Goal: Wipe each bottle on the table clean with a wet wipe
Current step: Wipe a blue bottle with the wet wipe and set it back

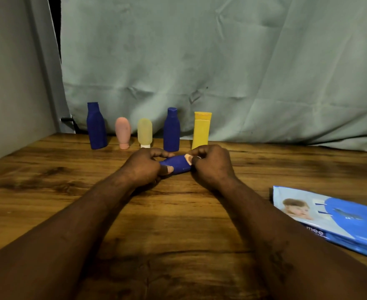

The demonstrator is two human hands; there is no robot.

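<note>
Head camera, looking down: you are holding a small blue bottle on its side between both hands, just above a wooden table. Your left hand is curling round the bottle's left end, with the thumb lying across its front. Your right hand is wrapping its fingers round the right end. A small pale patch is showing at your right fingertips. It is too small to tell whether it is a wipe, a cap or a nail.

Just beyond your knuckles, five more bottles are standing in a row. From left to right they are a tall blue bottle, a pink bottle, a pale yellow bottle, a second blue bottle and a yellow tube, the last directly behind your right hand. A pack of wet wipes is lying to the right of your right forearm, nearer your body.

You are probably wiping this one bottle. It is likely going best if you are using the left hand as a firm anchor and rolling the bottle a little at a time. The right hand should be rubbing along the full length, including neck and base. Working low and pulling slightly toward yourself is the safer choice, since the standing row is close enough to knock over.
</note>
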